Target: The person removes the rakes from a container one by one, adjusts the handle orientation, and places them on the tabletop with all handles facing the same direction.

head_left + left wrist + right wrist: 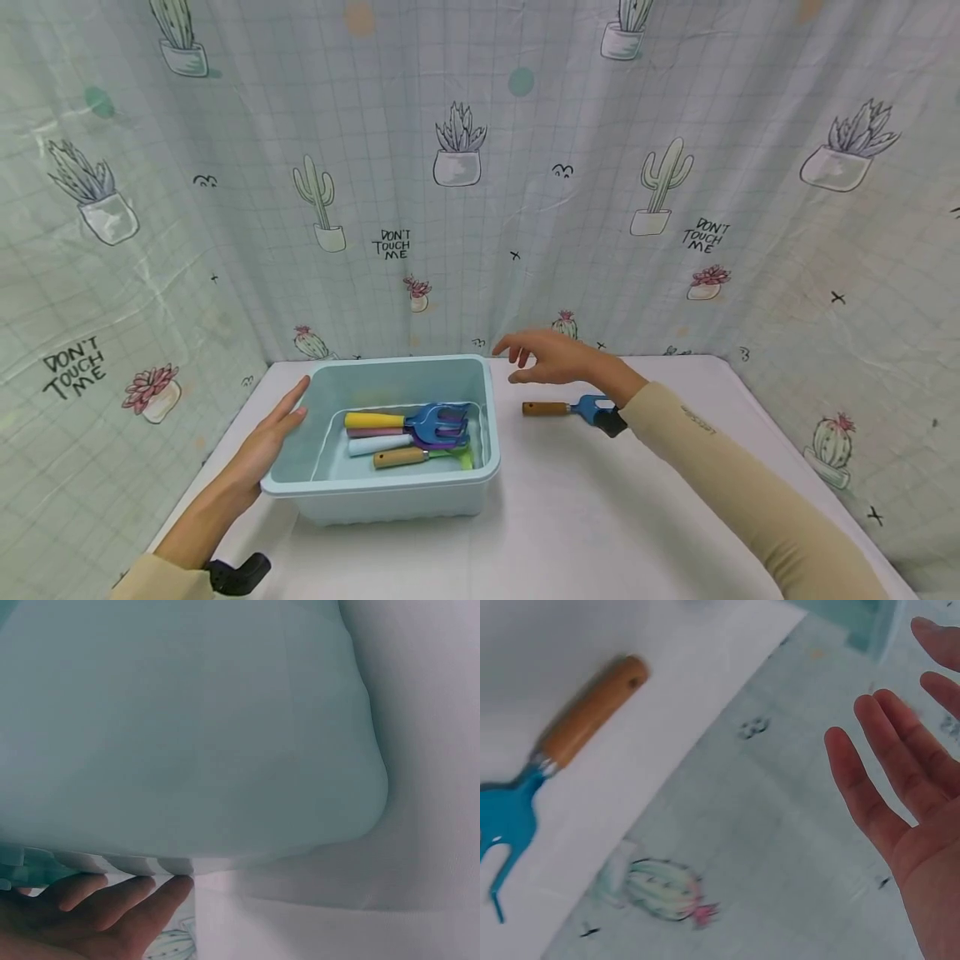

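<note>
My left hand (258, 450) lies against the left side of a pale blue plastic bin (390, 500), its fingers fairly straight. In the left wrist view, the fingertips (176, 889) touch the bin's outer wall (195, 735). Inside the bin, several small garden tools lie in a pile: a blue hand fork (438, 425) with a yellow handle on top, purple pieces below it, and a tool with a wooden handle (400, 457) and green head. My right hand (551, 356) hovers right of the bin, fingers loosely bent, holding nothing. Below it lies a blue hand fork with a wooden handle (592, 712).
A white table (600, 517) carries the bin and the loose fork. Behind and on both sides hangs a curtain (525, 233) printed with cacti. The right forearm's sleeve (735, 475) reaches across the table's right side, with a black wrist camera (611, 422) overlapping the fork's tines.
</note>
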